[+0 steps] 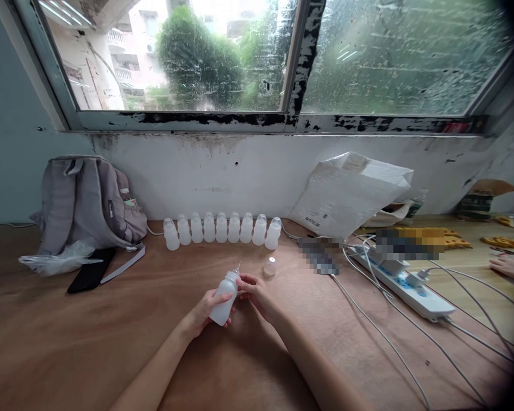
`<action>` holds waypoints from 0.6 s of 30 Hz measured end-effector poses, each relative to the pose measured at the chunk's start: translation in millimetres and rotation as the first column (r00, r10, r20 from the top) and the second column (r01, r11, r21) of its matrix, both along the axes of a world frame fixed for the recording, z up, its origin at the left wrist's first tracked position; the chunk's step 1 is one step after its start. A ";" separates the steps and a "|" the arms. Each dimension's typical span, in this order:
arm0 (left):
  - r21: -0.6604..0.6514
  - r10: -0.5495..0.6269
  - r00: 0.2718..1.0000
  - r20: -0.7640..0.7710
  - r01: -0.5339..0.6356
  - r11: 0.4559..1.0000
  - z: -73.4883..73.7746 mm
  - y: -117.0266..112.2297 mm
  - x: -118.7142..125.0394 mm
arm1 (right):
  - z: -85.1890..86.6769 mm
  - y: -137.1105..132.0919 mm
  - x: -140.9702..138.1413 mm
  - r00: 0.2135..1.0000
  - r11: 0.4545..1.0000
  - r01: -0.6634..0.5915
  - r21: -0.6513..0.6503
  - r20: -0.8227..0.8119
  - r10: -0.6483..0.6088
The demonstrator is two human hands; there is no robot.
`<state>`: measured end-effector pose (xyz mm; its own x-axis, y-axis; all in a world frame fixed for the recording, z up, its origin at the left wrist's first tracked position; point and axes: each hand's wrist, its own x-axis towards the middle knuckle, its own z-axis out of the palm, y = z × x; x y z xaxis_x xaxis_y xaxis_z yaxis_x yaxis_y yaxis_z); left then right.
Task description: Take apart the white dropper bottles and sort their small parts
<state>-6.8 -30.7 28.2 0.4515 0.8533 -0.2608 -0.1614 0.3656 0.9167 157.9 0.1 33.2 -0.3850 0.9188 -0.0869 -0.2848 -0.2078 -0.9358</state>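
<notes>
My left hand (211,310) is wrapped round the body of a frosted white baby bottle (223,302), held tilted above the table. A thin pale tip (239,266) sticks up from the bottle's top. My right hand (255,291) is closed at the bottle's neck, thumb and fingers pressed against its collar from the right side. On the table just beyond my right hand lies a small clear round cap (269,270). Farther back, several similar baby bottles (221,228) with clear caps stand upright in a curved row by the wall.
A grey backpack (85,200), plastic bag (62,260) and black flat object (92,274) lie at left. At right are a white mailer bag (346,194), a power strip (406,285) with cables and a blurred-out object (319,255). Another person's hand (509,267) shows at the right edge.
</notes>
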 end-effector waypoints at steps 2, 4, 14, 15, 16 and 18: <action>-0.042 -0.027 0.997 0.077 0.030 0.999 1.2 -1.6 -3.0 | 4.9 -2.2 0.4 0.994 0.998 -0.066 0.001 -0.085 0.066; -0.100 -0.064 0.980 0.189 0.084 0.991 1.5 -2.6 -6.1 | 9.7 -5.0 -0.6 0.978 0.994 -0.112 0.012 -0.175 0.112; -0.123 -0.107 0.975 0.195 0.133 0.983 -0.8 -0.6 -7.7 | 8.0 -8.3 -4.3 0.967 0.994 -0.107 -0.001 -0.232 0.103; -0.130 -0.110 0.976 0.190 0.136 0.982 -1.2 -0.3 -7.7 | 7.6 -7.9 -3.6 0.967 0.993 -0.118 -0.005 -0.228 0.114; -0.135 -0.111 0.975 0.193 0.138 0.981 -1.6 0.0 -7.9 | 7.5 -7.6 -3.1 0.965 0.992 -0.123 -0.008 -0.236 0.118; -0.136 -0.103 0.972 0.211 0.134 0.982 -2.2 0.3 -8.4 | 7.8 -7.4 -2.7 0.955 0.993 -0.116 -0.016 -0.277 0.107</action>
